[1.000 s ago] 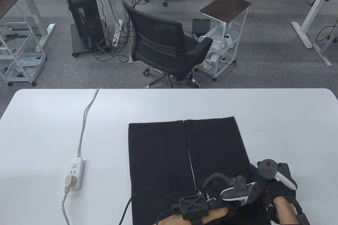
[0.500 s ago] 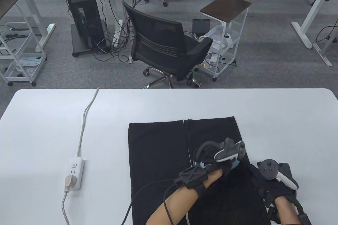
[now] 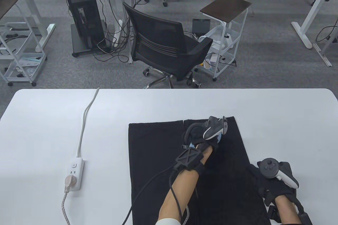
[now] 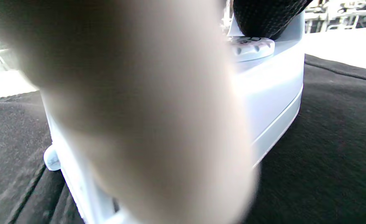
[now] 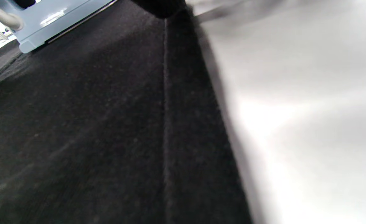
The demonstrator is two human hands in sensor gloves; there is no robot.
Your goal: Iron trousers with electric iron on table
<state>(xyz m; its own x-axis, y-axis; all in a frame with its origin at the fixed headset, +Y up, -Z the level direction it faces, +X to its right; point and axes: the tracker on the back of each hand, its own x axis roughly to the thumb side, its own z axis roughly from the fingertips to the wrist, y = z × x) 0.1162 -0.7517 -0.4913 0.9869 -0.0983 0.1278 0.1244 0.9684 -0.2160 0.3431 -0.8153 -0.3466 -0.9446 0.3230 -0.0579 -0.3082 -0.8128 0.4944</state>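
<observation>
Black trousers (image 3: 155, 151) lie flat on the white table (image 3: 52, 119), legs pointing away from me. My left hand (image 3: 203, 140) grips the handle of a pale blue electric iron (image 3: 219, 138), which sits on the right trouser leg near its far hem. Most of the iron is hidden under the hand and tracker. In the left wrist view the iron's body (image 4: 270, 93) rests flat on the dark cloth (image 4: 326, 155). My right hand (image 3: 274, 180) lies on the right edge of the trousers, holding the cloth down. The right wrist view shows the side seam (image 5: 164, 93) and the iron (image 5: 55, 18) further along.
A white power strip (image 3: 74, 173) lies left of the trousers with a plug (image 3: 69, 181) in it and a braided cord (image 3: 64, 207) running to the front edge. A black office chair (image 3: 169, 45) stands beyond the table's far edge.
My left hand has slid the iron away from me along the right trouser leg, from near the front edge up to the hem. The right hand has stayed in place.
</observation>
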